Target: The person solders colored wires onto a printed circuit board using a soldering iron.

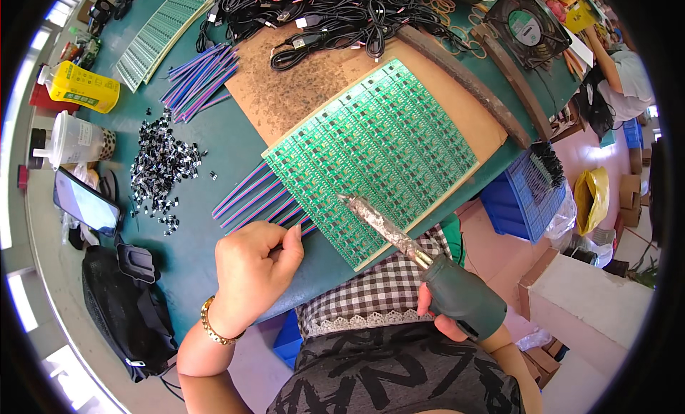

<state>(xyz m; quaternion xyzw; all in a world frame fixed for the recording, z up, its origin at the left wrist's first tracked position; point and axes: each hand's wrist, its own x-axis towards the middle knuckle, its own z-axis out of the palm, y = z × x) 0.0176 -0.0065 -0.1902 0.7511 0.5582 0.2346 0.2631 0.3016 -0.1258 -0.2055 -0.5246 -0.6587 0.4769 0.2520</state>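
My right hand grips the dark green handle of a soldering iron. Its worn metal tip lies over the near left part of a large green circuit board panel, which is covered in rows of small parts; whether the tip touches the panel I cannot tell. My left hand is curled closed just left of the panel's near corner, and anything inside its fingers is hidden. Several pink, blue and dark ribbon wires run out from the panel's left edge, just beyond that hand.
Small black connectors lie heaped at left, below a wire bundle. A phone, lidded cup and yellow bottle line the left edge. Black cables pile behind; a fan stands far right beside metal bars.
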